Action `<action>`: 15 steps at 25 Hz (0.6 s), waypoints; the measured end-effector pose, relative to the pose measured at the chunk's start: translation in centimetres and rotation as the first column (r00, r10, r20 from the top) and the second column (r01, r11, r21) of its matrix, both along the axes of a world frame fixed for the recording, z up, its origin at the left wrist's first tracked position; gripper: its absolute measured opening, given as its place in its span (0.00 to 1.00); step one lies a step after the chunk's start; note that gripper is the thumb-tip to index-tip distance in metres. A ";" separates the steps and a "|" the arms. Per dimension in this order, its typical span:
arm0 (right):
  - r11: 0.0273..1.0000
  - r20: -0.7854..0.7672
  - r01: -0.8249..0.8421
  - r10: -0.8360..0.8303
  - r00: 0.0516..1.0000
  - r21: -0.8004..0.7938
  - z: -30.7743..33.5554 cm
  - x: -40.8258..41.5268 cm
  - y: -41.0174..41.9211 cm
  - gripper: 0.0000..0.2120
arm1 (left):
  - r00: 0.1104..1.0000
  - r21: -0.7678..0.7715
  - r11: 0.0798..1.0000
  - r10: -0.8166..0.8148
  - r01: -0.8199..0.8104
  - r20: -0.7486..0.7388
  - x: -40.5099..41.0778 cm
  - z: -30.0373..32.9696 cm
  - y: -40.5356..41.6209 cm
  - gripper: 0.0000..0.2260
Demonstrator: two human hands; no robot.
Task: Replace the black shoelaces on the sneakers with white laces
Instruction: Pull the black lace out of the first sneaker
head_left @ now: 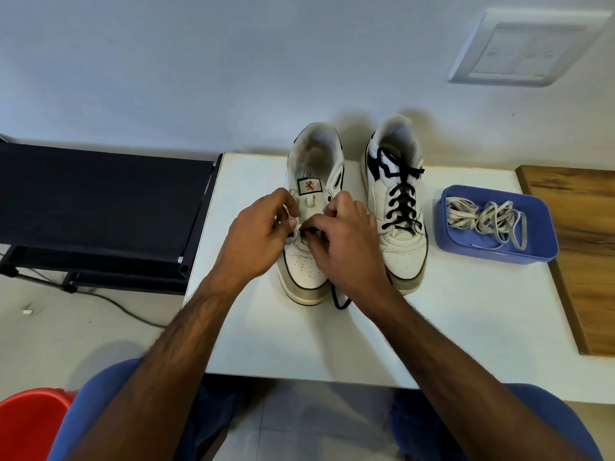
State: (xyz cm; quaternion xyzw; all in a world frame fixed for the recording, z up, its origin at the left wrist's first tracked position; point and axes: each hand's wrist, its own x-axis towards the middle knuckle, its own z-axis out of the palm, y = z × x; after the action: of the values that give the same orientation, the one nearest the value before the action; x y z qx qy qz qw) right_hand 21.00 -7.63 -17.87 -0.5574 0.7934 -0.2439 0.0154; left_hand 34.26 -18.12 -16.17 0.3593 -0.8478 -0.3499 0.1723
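Both hands hide the left sneaker's (pixel 307 261) lower eyelets; red bucket (pixel 30 424) cut off.

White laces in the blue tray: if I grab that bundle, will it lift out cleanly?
Probably not cleanly. The white laces lie in loose, tangled loops, so they look floppy and will likely trail. They seem light; the shallow blue tray may shift if a loop snags.

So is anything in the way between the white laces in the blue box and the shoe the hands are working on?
Yes. The other sneaker, with its black lace in, stands on the table between the blue tray holding the white laces and the sneaker being unlaced. The right hand would probably have to reach over it.
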 end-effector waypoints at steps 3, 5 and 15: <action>1.000 0.022 0.003 -0.003 1.000 0.019 -0.1 -0.1 -0.1 0.08 | 1.000 -0.024 1.000 -0.006 0.006 0.008 -0.1 -0.1 0.1 0.05; 0.999 -0.026 -0.005 0.006 1.000 0.038 0.1 -0.1 -0.3 0.09 | 1.000 -0.045 0.999 -0.002 0.003 0.008 -0.1 -0.1 0.2 0.05; 0.984 0.178 0.098 -0.071 0.981 -0.151 2.7 -3.6 1.5 0.07 | 1.000 0.008 1.000 0.023 -0.023 0.006 0.0 0.1 0.2 0.05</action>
State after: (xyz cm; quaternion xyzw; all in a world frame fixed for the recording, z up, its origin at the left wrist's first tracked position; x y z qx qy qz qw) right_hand 17.36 -6.10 -15.17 -0.4994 0.7902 -0.3539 0.0291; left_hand 34.28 -17.90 -16.04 0.3710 -0.8426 -0.3503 0.1723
